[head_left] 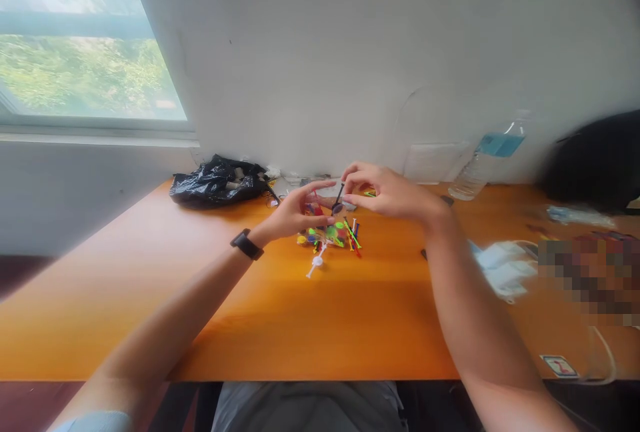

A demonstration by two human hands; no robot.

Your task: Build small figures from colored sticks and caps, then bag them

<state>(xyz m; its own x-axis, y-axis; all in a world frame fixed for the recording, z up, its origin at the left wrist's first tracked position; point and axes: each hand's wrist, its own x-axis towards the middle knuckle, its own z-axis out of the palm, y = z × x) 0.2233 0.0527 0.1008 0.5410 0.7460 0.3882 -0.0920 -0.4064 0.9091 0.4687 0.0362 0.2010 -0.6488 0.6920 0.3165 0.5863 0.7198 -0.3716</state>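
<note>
A thin black plastic toy rod (341, 193) with a round dark connector (337, 208) at its lower end is held up between my hands. My right hand (377, 191) pinches the rod near its upper end. Around the connector, the thumb and a finger of my left hand (300, 211) close, with the index finger stretched out above. Just below lies a pile of colourful plastic building pieces (330, 235), partly hidden by my left hand. A white piece with rods on a round connector (317, 261) lies nearer to me. Green, red and blue rods (353, 237) rest at the pile's right.
A crumpled black plastic bag (217, 182) sits at the back left of the wooden table (280, 325). Against the wall leans a clear bottle (487, 159) with a blue label. White packets (505, 269), a cable (611, 352) and a dark bag (597, 162) are at right.
</note>
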